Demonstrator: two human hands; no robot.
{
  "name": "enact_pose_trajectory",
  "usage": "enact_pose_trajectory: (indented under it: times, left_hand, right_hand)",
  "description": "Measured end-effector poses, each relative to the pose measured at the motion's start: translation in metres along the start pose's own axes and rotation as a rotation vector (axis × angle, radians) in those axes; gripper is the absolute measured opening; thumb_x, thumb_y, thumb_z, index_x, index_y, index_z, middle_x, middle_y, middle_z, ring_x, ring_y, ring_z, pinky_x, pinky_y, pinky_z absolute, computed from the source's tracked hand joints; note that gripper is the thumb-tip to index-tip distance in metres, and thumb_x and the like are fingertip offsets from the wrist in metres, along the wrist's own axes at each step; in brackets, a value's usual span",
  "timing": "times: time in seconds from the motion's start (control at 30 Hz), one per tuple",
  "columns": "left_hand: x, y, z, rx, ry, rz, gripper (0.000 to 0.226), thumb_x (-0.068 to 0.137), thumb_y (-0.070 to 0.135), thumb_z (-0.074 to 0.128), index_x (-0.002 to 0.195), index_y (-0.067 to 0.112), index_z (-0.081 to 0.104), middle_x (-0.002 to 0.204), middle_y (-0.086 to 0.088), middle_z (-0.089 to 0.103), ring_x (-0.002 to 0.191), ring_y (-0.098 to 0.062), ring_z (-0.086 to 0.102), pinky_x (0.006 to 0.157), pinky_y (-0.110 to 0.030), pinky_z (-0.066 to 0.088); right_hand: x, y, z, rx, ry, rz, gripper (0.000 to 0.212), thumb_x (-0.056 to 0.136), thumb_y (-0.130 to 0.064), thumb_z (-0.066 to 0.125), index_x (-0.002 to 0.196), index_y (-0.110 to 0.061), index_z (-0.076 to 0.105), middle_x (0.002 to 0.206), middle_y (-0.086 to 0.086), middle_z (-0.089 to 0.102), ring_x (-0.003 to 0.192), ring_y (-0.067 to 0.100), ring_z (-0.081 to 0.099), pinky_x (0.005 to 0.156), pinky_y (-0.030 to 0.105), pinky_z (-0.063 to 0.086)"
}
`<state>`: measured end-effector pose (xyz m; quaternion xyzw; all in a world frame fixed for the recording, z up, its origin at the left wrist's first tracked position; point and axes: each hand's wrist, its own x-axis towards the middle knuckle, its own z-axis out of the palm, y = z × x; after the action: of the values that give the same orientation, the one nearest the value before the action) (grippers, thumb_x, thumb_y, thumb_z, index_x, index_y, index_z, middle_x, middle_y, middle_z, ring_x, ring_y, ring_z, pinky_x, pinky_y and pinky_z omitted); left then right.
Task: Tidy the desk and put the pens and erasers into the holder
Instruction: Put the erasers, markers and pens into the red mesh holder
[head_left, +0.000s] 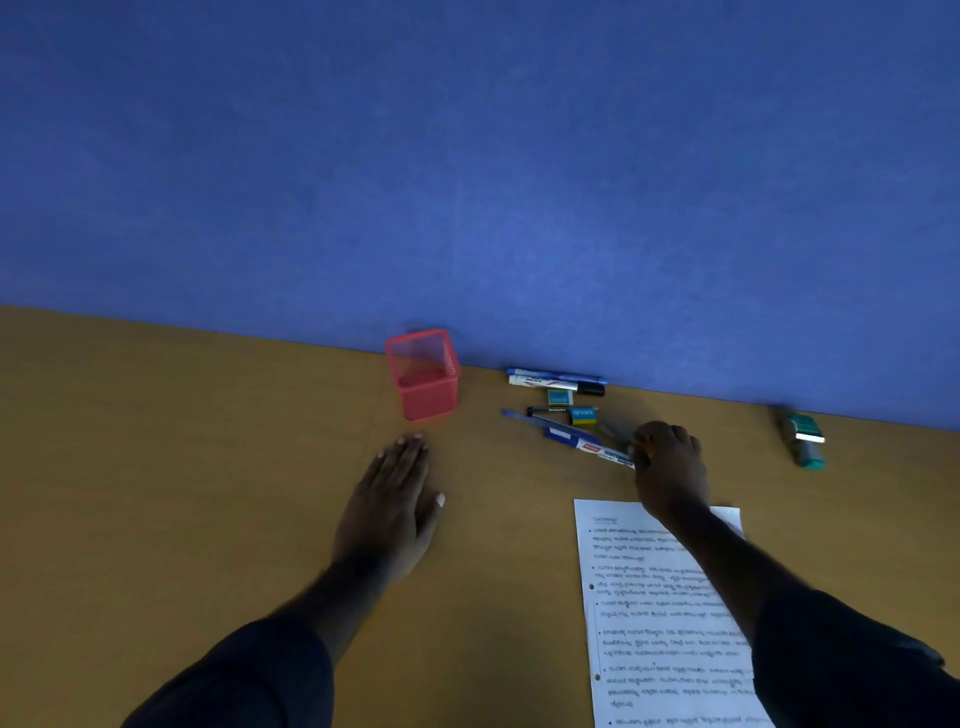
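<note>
1. Your left hand (397, 501) lies flat on the brown wooden counter (182, 467), fingers straight and together, its grip open and holding nothing.
2. Just beyond its fingertips stands the empty red square mesh holder (425, 375), upright against the blue fabric wall (467, 156).
3. To the right of the holder, a blue pen (553, 374) and a white black-capped marker (553, 383) lie side by side along the wall.
4. Nearer you sit two small blue-sleeved erasers (560, 397), then a loose cluster of pens.
5. Your right hand (670, 467) rests knuckles-up at the end of a white blue-capped marker (592, 447), fingers curled; you cannot tell whether the grip has closed on it.
6. A white handwritten sheet (660, 623) lies under your right forearm.
7. Far right, a green-and-white duster (804, 439) lies well apart.
</note>
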<state>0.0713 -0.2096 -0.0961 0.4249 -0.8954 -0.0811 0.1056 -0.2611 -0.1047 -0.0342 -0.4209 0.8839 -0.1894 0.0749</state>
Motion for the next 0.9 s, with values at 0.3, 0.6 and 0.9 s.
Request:
enact_pose_trajectory:
  times: [0.3, 0.6, 0.9]
  left_hand:
    - [-0.001, 0.005, -0.003, -0.021, -0.030, -0.006, 0.065, 0.099, 0.047, 0.038, 0.150, 0.007, 0.038, 0.160, -0.007, 0.034, 0.148, -0.023, 0.032, 0.122, -0.036, 0.017]
    - [-0.001, 0.004, -0.003, -0.021, -0.040, -0.010, 0.067, 0.100, 0.050, 0.035, 0.154, 0.010, 0.029, 0.164, -0.004, 0.025, 0.152, -0.018, 0.021, 0.123, -0.035, 0.014]
    - [-0.001, 0.004, -0.003, -0.024, -0.030, -0.014, 0.067, 0.100, 0.050, 0.037, 0.154, 0.010, 0.031, 0.164, -0.003, 0.025, 0.152, -0.017, 0.020, 0.123, -0.036, 0.015]
  right_hand:
    - [0.001, -0.068, -0.018, 0.320, 0.204, -0.267, 0.023, 0.084, -0.007, 0.069, 0.106, -0.010, 0.063, 0.105, 0.007, 0.054, 0.088, 0.015, 0.052, 0.069, 0.019, 0.042]
    - [0.032, -0.215, -0.012, 0.629, 0.095, -0.532, 0.031, 0.079, -0.006, 0.069, 0.109, -0.010, 0.063, 0.104, 0.005, 0.061, 0.084, 0.014, 0.059, 0.071, 0.023, 0.048]
    - [0.045, -0.253, 0.032, 0.089, -0.143, -0.577, 0.027, 0.077, -0.017, 0.067, 0.103, -0.012, 0.068, 0.101, 0.010, 0.064, 0.100, 0.032, 0.053, 0.078, 0.034, 0.039]
